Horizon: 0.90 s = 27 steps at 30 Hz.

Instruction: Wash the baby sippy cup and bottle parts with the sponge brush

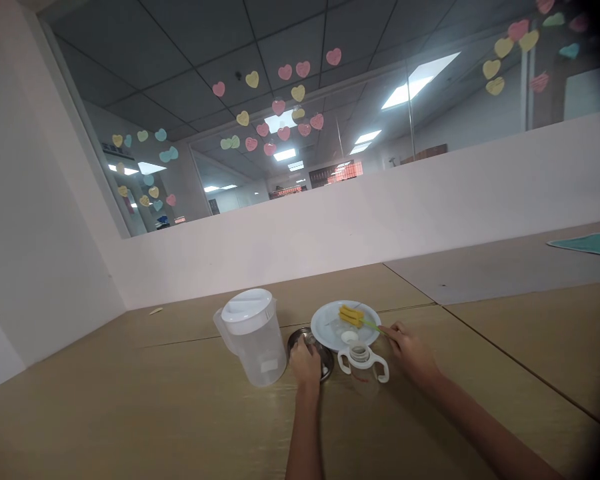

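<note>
My left hand (305, 363) reaches into a dark round metal dish (327, 365), its fingers closed together on something I cannot make out. My right hand (407, 347) is closed on the thin green handle of a yellow sponge brush (351, 316). The brush head is over a white plate (324, 319), on which a clear item and a small white round piece lie. Just in front of the plate stands a clear bottle (364, 381) with a white two-handled collar and an open mouth.
Left of the dish, a translucent pitcher (263, 353) with a white lid stands on the brown table (180, 400). A teal cloth (593, 243) lies at the far right. One small pale piece (156, 311) is near the wall. Behind is a window with heart-shaped notes.
</note>
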Tool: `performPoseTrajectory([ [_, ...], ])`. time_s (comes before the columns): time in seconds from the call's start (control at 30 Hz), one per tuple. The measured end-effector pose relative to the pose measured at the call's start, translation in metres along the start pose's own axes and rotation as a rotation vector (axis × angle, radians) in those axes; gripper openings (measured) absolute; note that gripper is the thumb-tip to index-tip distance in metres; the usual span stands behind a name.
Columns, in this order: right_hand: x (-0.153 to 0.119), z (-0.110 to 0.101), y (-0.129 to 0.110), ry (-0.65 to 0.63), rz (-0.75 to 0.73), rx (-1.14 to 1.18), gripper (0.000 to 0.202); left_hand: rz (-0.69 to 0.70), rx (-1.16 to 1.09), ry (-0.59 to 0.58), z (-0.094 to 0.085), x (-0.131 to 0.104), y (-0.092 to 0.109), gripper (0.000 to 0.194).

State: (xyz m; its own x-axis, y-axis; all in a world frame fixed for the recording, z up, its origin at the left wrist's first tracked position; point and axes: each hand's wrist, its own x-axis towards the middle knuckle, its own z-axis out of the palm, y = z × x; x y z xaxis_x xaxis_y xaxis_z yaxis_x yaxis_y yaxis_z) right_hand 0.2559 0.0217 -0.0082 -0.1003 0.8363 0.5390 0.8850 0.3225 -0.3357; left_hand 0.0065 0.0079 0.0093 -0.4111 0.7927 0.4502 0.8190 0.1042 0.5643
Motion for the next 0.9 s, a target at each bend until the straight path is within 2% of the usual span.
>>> performPoseTrajectory([
  [0.13, 0.0, -0.006, -0.004, -0.029, -0.03, -0.052, 0.042, 0.229, 0.031, 0.078, -0.008, -0.004, 0.013, 0.03],
  [0.23, 0.0, -0.008, -0.007, -0.052, -0.08, 0.005, 0.04, 0.416, 0.002, 0.051, -0.008, -0.009, 0.022, 0.029],
  [0.3, 0.001, -0.009, -0.008, -0.071, -0.118, 0.045, 0.039, 0.473, 0.03, 0.01, -0.004, -0.013, 0.025, 0.03],
  [0.4, 0.001, -0.009, -0.009, -0.07, -0.162, 0.075, 0.039, 0.464, 0.098, -0.033, 0.004, -0.016, 0.024, 0.032],
  [0.53, 0.002, -0.008, -0.009, -0.009, -0.182, 0.124, 0.039, 0.432, 0.114, -0.046, 0.01, -0.016, 0.02, 0.032],
  [0.6, 0.002, -0.009, -0.01, 0.04, -0.136, 0.171, 0.039, 0.42, 0.088, -0.038, 0.011, -0.014, 0.02, 0.034],
  [0.7, 0.001, -0.014, -0.014, 0.134, 0.03, 0.269, 0.038, 0.403, -0.007, 0.018, 0.008, -0.011, 0.02, 0.037],
  [0.8, 0.001, -0.022, -0.017, 0.196, 0.136, 0.497, 0.033, 0.379, -0.156, 0.092, 0.003, -0.009, 0.024, 0.035],
  [0.9, 0.003, -0.03, -0.019, 0.164, 0.163, 0.819, 0.029, 0.29, -0.261, 0.144, 0.0, -0.01, 0.027, 0.031],
])
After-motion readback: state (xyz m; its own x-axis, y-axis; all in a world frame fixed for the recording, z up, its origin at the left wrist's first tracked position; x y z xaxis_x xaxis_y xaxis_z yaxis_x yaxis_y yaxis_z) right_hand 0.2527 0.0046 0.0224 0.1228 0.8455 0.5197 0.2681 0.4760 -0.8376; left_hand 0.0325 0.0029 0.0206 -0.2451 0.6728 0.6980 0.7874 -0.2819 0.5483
